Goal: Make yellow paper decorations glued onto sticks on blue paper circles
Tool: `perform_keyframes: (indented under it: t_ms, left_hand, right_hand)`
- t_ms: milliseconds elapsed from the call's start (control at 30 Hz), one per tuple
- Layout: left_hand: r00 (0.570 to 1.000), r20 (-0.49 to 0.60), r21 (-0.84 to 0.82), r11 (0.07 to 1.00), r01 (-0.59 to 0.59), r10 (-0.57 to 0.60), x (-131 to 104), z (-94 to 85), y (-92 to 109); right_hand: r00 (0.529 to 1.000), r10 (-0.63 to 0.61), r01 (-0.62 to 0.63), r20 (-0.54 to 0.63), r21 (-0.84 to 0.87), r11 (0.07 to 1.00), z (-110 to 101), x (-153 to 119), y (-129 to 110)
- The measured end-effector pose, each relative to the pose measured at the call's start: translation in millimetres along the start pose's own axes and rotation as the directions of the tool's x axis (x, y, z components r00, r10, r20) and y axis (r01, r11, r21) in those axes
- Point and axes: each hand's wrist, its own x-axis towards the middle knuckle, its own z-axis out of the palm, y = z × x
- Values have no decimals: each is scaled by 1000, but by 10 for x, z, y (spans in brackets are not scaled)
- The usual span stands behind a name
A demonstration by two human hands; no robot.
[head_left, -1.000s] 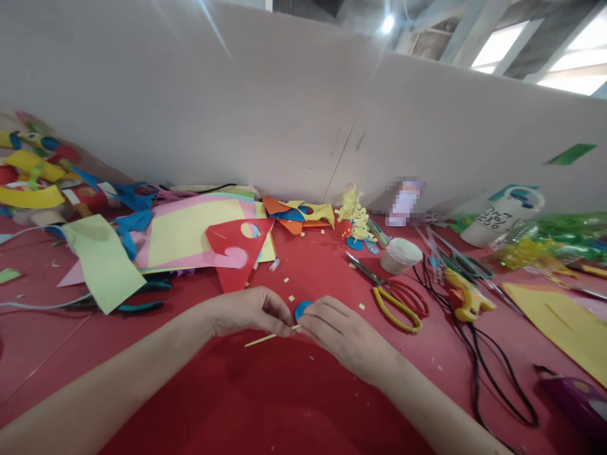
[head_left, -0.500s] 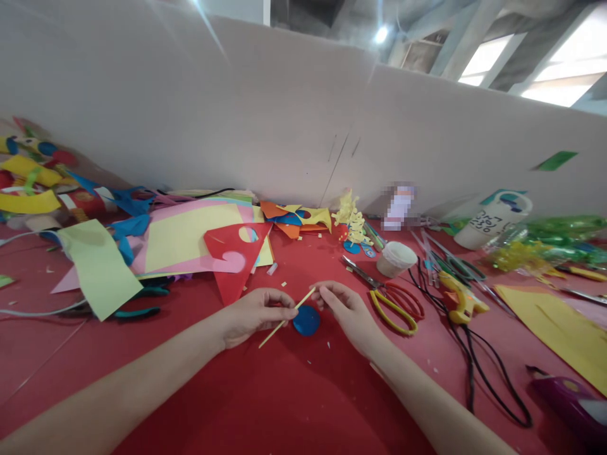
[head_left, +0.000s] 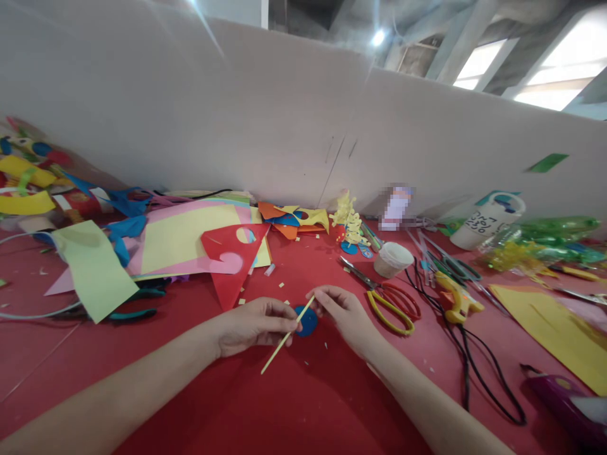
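A thin, straight, pale yellow stick [head_left: 277, 351] slants over the red tabletop. My left hand [head_left: 260, 326] is closed on it near its middle, thumb against fingers, and the lower end sticks out toward me. Its upper end meets the fingertips of my right hand [head_left: 342, 315], which are pinched together there. Behind the stick, between my hands, a blue disc [head_left: 308, 321] lies flat on the table, partly covered by my left fingertips in this view. Whether the stick is paper or wood I cannot tell.
Scissors [head_left: 379, 297] with red and yellow handles and a paper cup [head_left: 393, 260] stand to the right. Beyond are a yellow glue gun [head_left: 456, 300] with its black cord and yellow sheets [head_left: 550, 328]. Red cut paper [head_left: 232, 256] and coloured sheets lie left.
The stick's lower end has swung down toward me, so it slopes more steeply. Both hands have come slightly nearer, still pinching it. The whole view has shifted a little.
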Motion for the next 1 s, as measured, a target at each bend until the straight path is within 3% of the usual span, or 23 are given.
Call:
perform_keyframes:
  t_ms: [233,467,633,1000]
  left_hand:
    - [1000,19,-21,1000,16,-16,-12,40,9]
    - [999,38,-62,998,-5,7,-5,23,-4]
    - [998,47,-115,993,-25,30,9,13,-26]
    - [997,56,-101,993,-54,59,21,4,-61]
  right_hand:
    - [1000,7,-7,9,7,1000,-1,-13,21]
    - [993,105,-116,56,252,961,50,-39,-2]
    - [983,92,-121,160,181,976,83,-87,-35]
    - [980,69,-101,188,168,981,77,-93,-20]
